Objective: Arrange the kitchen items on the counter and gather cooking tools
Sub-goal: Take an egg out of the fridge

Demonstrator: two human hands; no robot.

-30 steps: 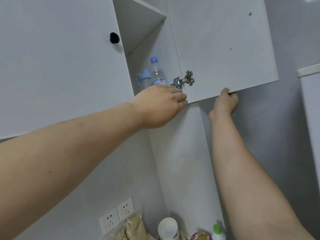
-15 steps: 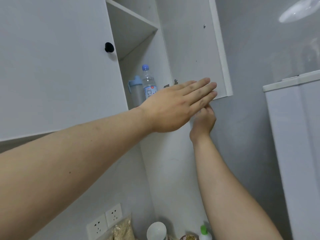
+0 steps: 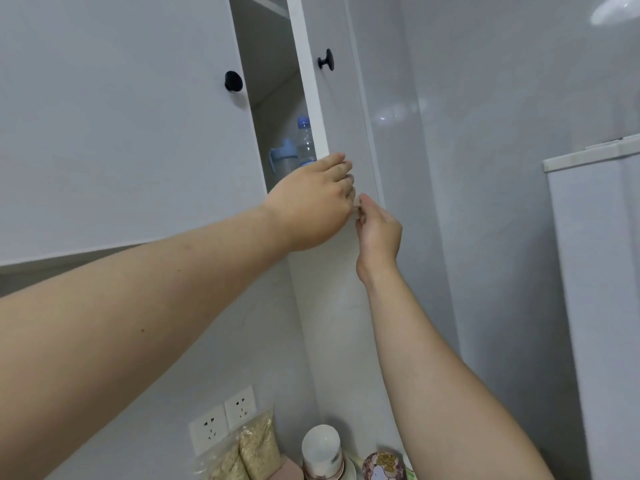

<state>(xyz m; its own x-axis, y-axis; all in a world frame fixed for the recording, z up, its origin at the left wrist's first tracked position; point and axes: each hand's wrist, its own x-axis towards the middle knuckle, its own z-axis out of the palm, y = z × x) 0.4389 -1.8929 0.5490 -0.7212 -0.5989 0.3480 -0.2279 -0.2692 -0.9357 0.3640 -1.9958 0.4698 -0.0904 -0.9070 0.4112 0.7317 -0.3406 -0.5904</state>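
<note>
Door (image 3: pixel 337 109) swung nearly shut | 2 hands (image 3: pixel 311 206) (image 3: pixel 379 233), fingers gripping its bottom edge | 2 knobs (image 3: pixel 232 85) | 1 bottle (image 3: pixel 304 140)

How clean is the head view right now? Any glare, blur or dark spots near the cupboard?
Head view: soft, even light; glare patches on the glossy wall; the cupboard interior is shadowed but the water bottle is visible; slight motion blur on the left hand and right hand; wide-angle bending at the edges.
</note>
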